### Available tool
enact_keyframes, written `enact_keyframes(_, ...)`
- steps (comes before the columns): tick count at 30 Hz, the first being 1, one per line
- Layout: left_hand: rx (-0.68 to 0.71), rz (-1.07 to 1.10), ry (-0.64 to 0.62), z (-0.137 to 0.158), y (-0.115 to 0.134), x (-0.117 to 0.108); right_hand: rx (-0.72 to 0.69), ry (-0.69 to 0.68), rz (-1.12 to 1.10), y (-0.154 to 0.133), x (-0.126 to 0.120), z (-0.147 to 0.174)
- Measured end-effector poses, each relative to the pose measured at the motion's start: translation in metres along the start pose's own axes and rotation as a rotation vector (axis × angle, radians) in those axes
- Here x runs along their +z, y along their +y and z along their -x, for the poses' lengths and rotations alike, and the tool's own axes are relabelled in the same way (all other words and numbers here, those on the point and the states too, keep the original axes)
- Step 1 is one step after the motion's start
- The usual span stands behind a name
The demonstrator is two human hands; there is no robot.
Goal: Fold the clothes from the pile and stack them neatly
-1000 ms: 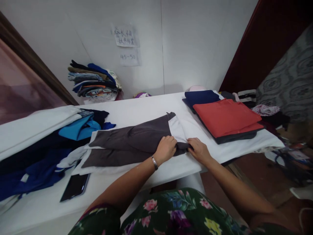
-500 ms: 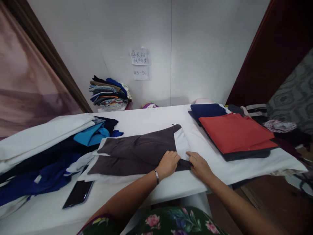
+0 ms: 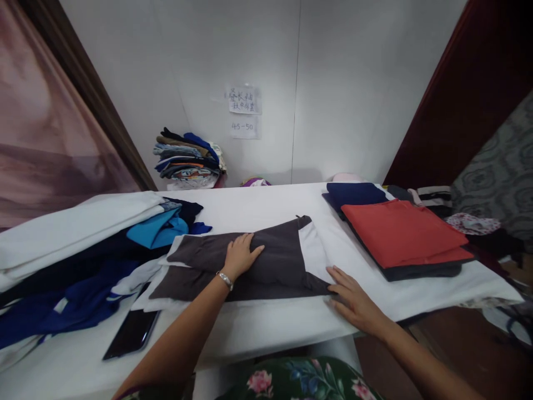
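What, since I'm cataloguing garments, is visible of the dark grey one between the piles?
The dark grey garment looks like soft, lightly creased cloth. It lies spread sideways on the white table cover, in two strips toward the left, with white fabric showing at both ends. The left hand rests on it; the right hand touches its near right corner.

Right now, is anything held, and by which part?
Left hand lies flat on the dark garment, not gripping; right hand is at its pointed corner, grip unclear.
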State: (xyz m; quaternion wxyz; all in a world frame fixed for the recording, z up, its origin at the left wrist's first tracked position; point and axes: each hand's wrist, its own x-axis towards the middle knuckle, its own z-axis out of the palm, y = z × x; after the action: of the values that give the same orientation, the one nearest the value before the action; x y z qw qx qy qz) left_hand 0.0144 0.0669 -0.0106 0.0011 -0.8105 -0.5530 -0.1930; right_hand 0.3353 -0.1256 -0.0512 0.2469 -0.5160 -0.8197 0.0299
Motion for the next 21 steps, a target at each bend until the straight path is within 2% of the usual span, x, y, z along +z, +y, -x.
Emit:
enact_keyframes(2,-0.041,-0.003,-0.025,0.004,-0.007,0.011,0.003,0.085,-0.037,0.000,-0.004,-0.008)
enact_keyframes(4,-0.041,-0.011,0.007,0.008,-0.007,0.017,0.016,0.182,-0.086,0.004,-0.008,-0.028)
enact_keyframes(7,-0.041,-0.010,0.040,0.011,-0.003,0.020,0.068,0.293,-0.176,0.021,-0.010,-0.081)
enact_keyframes(9,-0.042,0.004,0.051,0.012,-0.002,0.019,0.148,0.303,-0.230,0.039,-0.006,-0.124)
enact_keyframes(12,-0.047,0.029,0.069,0.013,-0.003,0.017,0.311,0.187,-0.282,0.064,0.003,-0.182)
enact_keyframes(14,-0.050,0.046,0.086,0.015,-0.004,0.016,0.344,0.107,-0.284,0.076,0.009,-0.208)
enact_keyframes(17,-0.050,0.067,0.117,0.017,-0.006,0.017,0.317,0.011,-0.269,0.087,0.013,-0.229)
enact_keyframes(21,-0.054,0.088,0.146,0.018,-0.007,0.019,0.335,-0.136,-0.196,0.097,0.019,-0.238)
